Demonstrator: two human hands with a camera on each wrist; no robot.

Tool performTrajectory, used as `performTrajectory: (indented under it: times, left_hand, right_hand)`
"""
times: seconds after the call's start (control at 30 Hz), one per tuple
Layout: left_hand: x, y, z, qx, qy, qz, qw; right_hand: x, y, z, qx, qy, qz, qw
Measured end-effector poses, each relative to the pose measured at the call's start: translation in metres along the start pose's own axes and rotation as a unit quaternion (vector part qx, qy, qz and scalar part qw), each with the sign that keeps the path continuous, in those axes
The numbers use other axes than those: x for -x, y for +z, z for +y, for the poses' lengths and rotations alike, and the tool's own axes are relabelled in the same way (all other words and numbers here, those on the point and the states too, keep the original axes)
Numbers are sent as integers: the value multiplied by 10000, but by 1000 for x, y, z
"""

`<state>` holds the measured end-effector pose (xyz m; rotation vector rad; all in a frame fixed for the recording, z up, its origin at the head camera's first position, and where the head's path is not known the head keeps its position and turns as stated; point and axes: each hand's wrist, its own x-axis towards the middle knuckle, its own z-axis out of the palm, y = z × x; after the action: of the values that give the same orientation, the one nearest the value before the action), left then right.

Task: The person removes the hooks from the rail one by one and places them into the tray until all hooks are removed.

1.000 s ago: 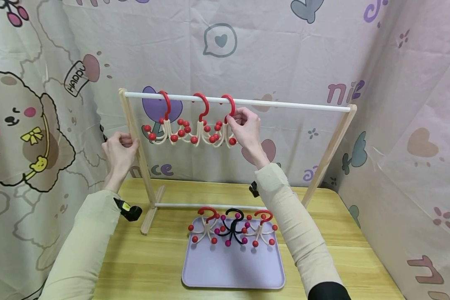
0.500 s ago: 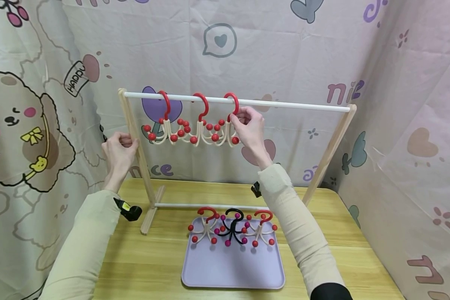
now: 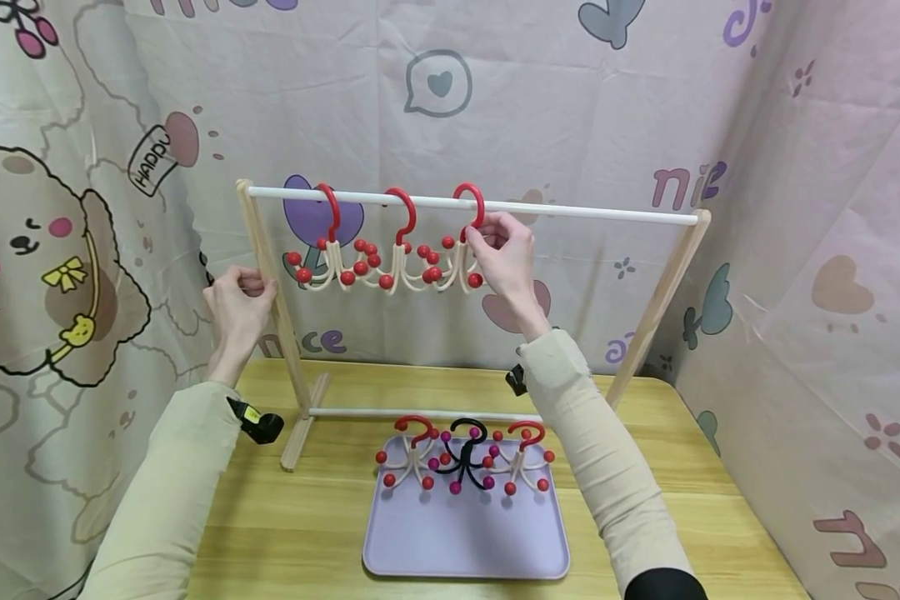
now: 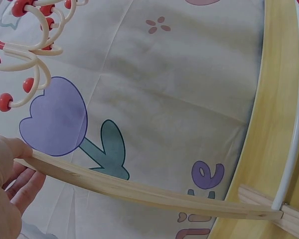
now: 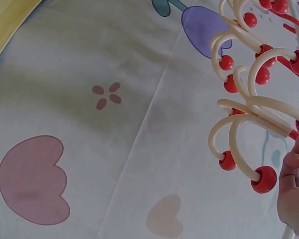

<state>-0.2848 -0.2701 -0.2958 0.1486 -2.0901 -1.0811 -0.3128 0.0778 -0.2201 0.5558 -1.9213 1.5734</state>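
Observation:
My right hand (image 3: 506,254) pinches a hanger (image 3: 461,260) just below its red hook, which loops over the white top rod (image 3: 592,212) of a rack. Cream curved arms tipped with red balls spread from its base. To its left, two matching hangers, a middle one (image 3: 399,260) and a left one (image 3: 333,260), hang from the same rod. My left hand (image 3: 240,304) holds the rack's left wooden post (image 4: 139,193) between thumb and fingers. In the right wrist view, the held hanger (image 5: 254,114) shows in front of the other two, with my fingertips at its hook end.
On the wooden table (image 3: 255,517) lies a lilac tray (image 3: 465,542). Two red-hooked hangers, one left (image 3: 414,458) and one right (image 3: 521,462), lie at its far edge with a black hanger (image 3: 465,454) between them. The rack's right post (image 3: 656,312) stands beyond my right arm. Printed curtains surround the table.
My right hand has slid the third hanger a little to the right along the rod, widening its gap from the middle one. The left hand has stayed on the post.

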Motion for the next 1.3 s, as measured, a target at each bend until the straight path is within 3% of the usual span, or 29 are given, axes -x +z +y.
performTrajectory:
  times: [0.8,1.1,1.3]
  left_hand:
    - [0,-1,1,-150,-58,52,9999]
    - [-1,-1,1,-129,-70,48,9999]
    - [-1,-1,0,-246,-56,95,9996]
  right_hand:
    - [5,-14,1,-544,-13,278,9981]
    - [22,-25,-1,-735,54,180,9971]
    - [37,-33,13,-681,108,128,9975]
